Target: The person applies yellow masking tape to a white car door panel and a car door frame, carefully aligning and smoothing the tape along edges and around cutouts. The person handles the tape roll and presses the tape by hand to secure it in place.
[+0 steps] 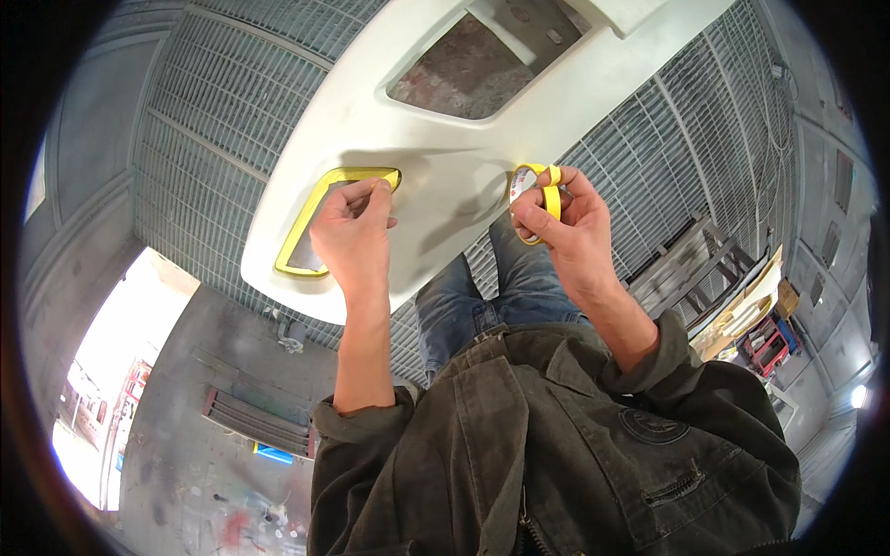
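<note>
In front of me is a white vehicle body panel (445,149), apparently a bumper. Its smaller opening is edged with yellow masking tape (306,215) along the rim. My left hand (356,233) is at the upper right corner of that opening, thumb and forefinger pinched on the strip there; the hand covers part of the opening. To the right, just past the panel's near edge, my right hand (573,226) grips a roll of yellow masking tape (526,182). A short tape tail curls by its fingers. The roll has printing on its inner core.
Under the panel lies a metal floor grating (222,125). A larger cutout (466,66) sits farther up the panel. At right are a step ladder (688,267) and a red crate (765,347). A grey louvred part (257,424) is at lower left, near a bright doorway (132,347).
</note>
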`<action>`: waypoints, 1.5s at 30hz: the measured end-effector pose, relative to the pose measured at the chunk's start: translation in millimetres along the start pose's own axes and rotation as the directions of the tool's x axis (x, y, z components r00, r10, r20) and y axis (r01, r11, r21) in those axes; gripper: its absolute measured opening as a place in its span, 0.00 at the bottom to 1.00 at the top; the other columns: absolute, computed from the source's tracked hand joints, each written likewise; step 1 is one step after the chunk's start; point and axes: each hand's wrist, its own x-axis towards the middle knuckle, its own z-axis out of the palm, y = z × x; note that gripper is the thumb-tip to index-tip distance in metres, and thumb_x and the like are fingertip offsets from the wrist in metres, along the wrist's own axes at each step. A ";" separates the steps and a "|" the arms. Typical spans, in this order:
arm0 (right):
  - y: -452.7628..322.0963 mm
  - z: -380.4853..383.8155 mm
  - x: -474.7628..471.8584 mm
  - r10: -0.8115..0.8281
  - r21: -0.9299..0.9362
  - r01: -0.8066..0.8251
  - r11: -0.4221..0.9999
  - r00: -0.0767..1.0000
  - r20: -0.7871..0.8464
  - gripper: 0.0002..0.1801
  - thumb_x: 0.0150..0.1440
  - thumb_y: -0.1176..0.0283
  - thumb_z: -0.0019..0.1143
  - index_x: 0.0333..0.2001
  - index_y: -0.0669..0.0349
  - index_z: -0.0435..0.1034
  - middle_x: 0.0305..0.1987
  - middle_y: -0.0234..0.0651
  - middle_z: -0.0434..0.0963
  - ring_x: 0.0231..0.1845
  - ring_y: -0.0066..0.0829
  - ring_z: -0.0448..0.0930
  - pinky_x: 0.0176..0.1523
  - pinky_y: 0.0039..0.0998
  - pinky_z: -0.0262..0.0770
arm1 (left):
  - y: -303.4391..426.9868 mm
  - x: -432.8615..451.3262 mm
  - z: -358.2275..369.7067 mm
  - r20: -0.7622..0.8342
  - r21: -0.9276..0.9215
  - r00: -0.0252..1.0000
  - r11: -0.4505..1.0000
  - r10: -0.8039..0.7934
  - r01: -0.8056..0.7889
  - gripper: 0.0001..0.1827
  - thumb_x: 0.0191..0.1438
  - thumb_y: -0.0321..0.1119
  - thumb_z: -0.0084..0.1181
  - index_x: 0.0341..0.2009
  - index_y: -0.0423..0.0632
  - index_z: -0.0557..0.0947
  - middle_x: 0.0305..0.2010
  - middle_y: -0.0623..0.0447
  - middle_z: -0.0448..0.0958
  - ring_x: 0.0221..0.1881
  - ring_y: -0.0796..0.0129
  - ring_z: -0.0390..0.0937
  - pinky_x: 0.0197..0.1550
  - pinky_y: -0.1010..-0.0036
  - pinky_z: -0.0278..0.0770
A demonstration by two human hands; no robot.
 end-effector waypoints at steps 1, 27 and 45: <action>-0.4 -0.7 0.0 0.004 -0.010 -0.004 1.000 1.000 0.004 0.16 0.59 0.81 0.64 0.48 0.63 0.67 0.34 0.33 0.80 0.34 0.20 0.79 0.38 0.22 0.75 | 0.1 -0.2 0.6 -0.011 0.027 1.000 1.000 0.010 -0.010 0.09 0.55 0.27 0.66 0.37 0.34 0.86 0.32 0.50 0.85 0.28 0.74 0.80 0.29 0.78 0.82; -7.3 -9.4 10.4 0.006 -0.010 -0.006 1.000 1.000 -0.012 0.13 0.60 0.81 0.63 0.46 0.62 0.68 0.33 0.31 0.78 0.34 0.20 0.78 0.37 0.22 0.73 | -6.2 4.4 15.8 -0.048 0.098 0.999 0.995 0.012 -0.007 0.08 0.54 0.28 0.67 0.32 0.36 0.86 0.28 0.50 0.84 0.23 0.74 0.79 0.28 0.78 0.80; -7.2 -8.7 13.4 0.011 -0.038 -0.013 0.999 0.999 -0.042 0.12 0.59 0.80 0.64 0.45 0.64 0.71 0.36 0.31 0.81 0.35 0.18 0.79 0.39 0.20 0.75 | -2.3 7.4 18.1 -0.075 0.172 0.997 0.985 -0.010 0.023 0.13 0.50 0.31 0.71 0.34 0.33 0.85 0.30 0.47 0.86 0.25 0.71 0.83 0.30 0.76 0.83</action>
